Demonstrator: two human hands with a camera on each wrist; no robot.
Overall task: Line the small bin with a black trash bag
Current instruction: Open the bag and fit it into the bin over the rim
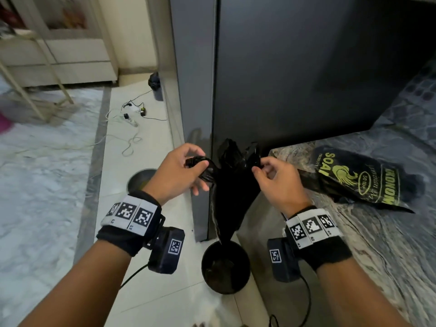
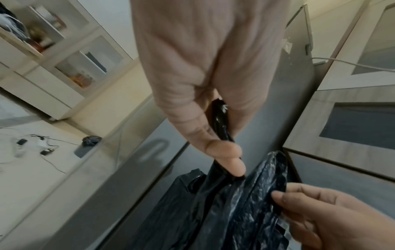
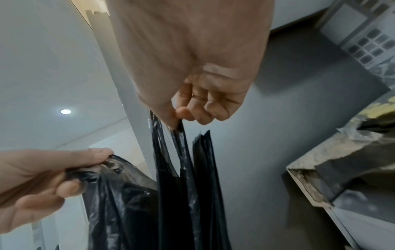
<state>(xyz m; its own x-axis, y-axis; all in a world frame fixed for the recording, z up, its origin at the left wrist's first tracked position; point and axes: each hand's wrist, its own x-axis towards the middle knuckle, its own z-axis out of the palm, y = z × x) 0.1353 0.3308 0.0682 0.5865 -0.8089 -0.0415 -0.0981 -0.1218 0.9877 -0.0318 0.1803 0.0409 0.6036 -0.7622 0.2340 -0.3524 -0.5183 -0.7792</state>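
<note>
L hand (image 1: 180, 171) grip: pinching bag top | R hand (image 1: 278, 182) grip: pinching other edge | black trash bag (image 1: 232, 197) hangs btwn grips, tail over small bin (image 1: 225, 267) on floor

Bag bottom: my black trash bag (image 1: 232, 192) hides part of the small bin (image 1: 225, 267) rim.
Bin contents: too dark to tell.
</note>
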